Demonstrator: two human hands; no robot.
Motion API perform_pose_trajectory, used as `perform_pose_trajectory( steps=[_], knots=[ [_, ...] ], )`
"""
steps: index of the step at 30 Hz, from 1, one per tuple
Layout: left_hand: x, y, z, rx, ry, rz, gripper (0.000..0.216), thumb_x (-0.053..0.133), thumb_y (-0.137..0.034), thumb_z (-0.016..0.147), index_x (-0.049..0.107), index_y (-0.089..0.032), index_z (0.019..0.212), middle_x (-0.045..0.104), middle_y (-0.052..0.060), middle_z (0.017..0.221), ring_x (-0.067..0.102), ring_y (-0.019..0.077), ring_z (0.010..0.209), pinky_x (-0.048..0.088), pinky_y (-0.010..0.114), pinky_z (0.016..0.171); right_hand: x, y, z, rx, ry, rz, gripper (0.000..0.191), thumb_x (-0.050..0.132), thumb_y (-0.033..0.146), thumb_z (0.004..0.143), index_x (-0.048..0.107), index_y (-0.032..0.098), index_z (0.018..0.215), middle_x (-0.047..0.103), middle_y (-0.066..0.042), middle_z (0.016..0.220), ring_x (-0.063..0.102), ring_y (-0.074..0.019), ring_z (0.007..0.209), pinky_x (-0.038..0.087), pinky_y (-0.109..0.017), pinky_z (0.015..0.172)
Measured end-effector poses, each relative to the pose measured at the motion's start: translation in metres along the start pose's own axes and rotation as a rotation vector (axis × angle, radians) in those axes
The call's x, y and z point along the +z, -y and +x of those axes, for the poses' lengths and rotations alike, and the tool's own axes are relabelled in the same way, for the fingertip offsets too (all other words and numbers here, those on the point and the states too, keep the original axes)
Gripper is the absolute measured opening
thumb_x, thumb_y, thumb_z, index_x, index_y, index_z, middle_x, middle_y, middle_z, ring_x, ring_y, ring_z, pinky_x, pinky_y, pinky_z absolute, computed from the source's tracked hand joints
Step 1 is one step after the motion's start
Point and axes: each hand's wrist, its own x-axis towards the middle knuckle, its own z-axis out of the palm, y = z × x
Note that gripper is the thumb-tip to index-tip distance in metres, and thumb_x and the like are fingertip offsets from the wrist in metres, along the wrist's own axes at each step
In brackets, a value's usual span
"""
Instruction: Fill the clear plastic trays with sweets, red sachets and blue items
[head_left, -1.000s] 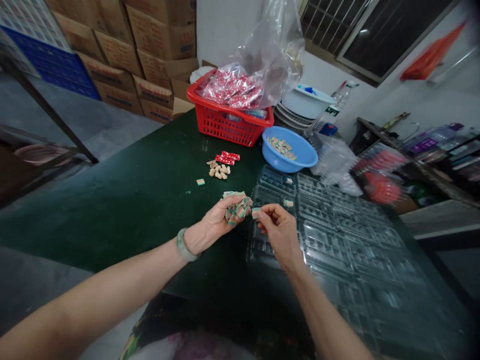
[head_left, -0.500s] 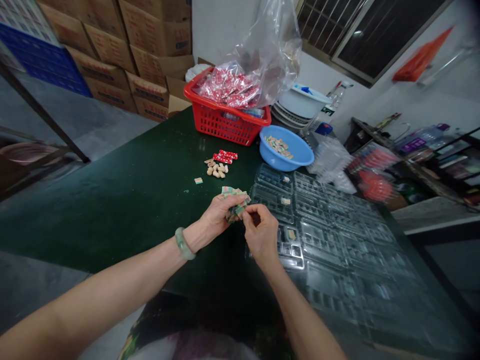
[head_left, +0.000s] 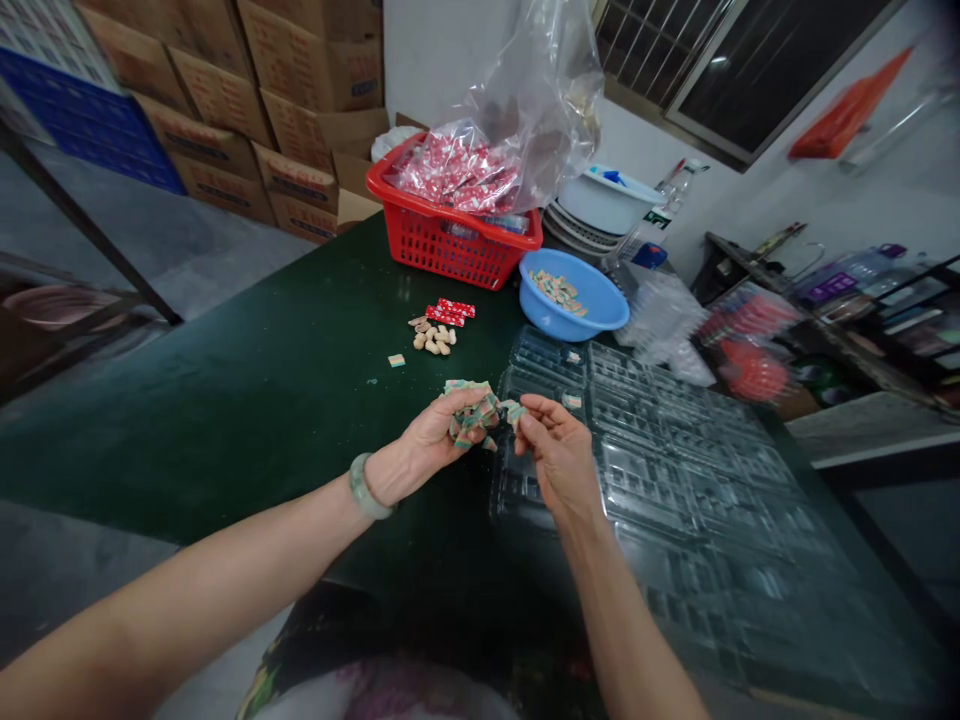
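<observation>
My left hand (head_left: pixel 435 435) is closed around a bunch of small striped candy pieces (head_left: pixel 471 412), held above the dark green table (head_left: pixel 262 400). My right hand (head_left: pixel 556 450) is just to its right, pinching one small candy piece (head_left: pixel 514 412) between thumb and fingers. Both hands hover over the near left corner of the clear plastic compartment trays (head_left: pixel 660 470). A few compartments hold single candy pieces (head_left: pixel 572 401). A green bangle sits on my left wrist.
A red basket (head_left: pixel 450 235) with a clear bag of red-and-white packets stands at the back. A blue bowl (head_left: pixel 574 295) holds more candy pieces. Peanuts (head_left: pixel 433 338), red packets (head_left: pixel 448 312) and a stray candy (head_left: pixel 396 360) lie on the table. Cardboard boxes are stacked behind.
My right hand reached into the bunch in my left hand, then drew back to the right with one piece pinched. My left hand has stayed in place.
</observation>
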Motion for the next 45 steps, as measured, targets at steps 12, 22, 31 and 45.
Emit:
perform_pose_trajectory(
  steps=[12, 22, 31, 45],
  knots=[
    [0.005, -0.002, -0.008, -0.083, 0.04, 0.087, 0.011, 0.068, -0.011, 0.067, 0.064, -0.01, 0.077, 0.062, 0.006, 0.068, 0.057, 0.0115, 0.052, 0.042, 0.017, 0.042, -0.007, 0.002, 0.005, 0.073, 0.156, 0.056, 0.018, 0.067, 0.025, 0.068, 0.062, 0.018, 0.083, 0.057, 0.003, 0.065, 0.047, -0.008, 0.05, 0.038, -0.023, 0.048],
    [0.001, 0.001, -0.005, -0.11, 0.117, 0.16, 0.008, 0.069, -0.012, 0.065, 0.064, -0.01, 0.071, 0.06, 0.005, 0.063, 0.056, 0.0107, 0.052, 0.041, 0.016, 0.042, 0.001, 0.0, 0.005, 0.008, 0.104, -0.055, 0.024, 0.065, 0.022, 0.069, 0.063, 0.016, 0.092, 0.061, 0.002, 0.067, 0.053, -0.0083, 0.051, 0.044, -0.022, 0.049],
    [-0.002, 0.002, -0.001, -0.114, 0.075, 0.056, 0.005, 0.067, -0.009, 0.066, 0.063, -0.01, 0.068, 0.059, 0.004, 0.059, 0.055, 0.0113, 0.048, 0.044, 0.017, 0.04, 0.0, -0.002, 0.001, -0.122, 0.144, -0.429, 0.018, 0.056, 0.023, 0.075, 0.062, 0.019, 0.091, 0.061, -0.001, 0.074, 0.056, -0.0129, 0.063, 0.047, -0.024, 0.052],
    [0.003, -0.022, 0.0, 0.084, 0.027, 0.051, 0.008, 0.061, -0.007, 0.07, 0.06, -0.009, 0.077, 0.063, 0.009, 0.072, 0.063, 0.0179, 0.062, 0.039, 0.015, 0.036, -0.015, 0.01, 0.017, -0.157, 0.389, -0.954, 0.014, 0.051, 0.013, 0.069, 0.06, 0.019, 0.079, 0.062, 0.002, 0.068, 0.055, -0.0127, 0.063, 0.04, -0.025, 0.059]
  ],
)
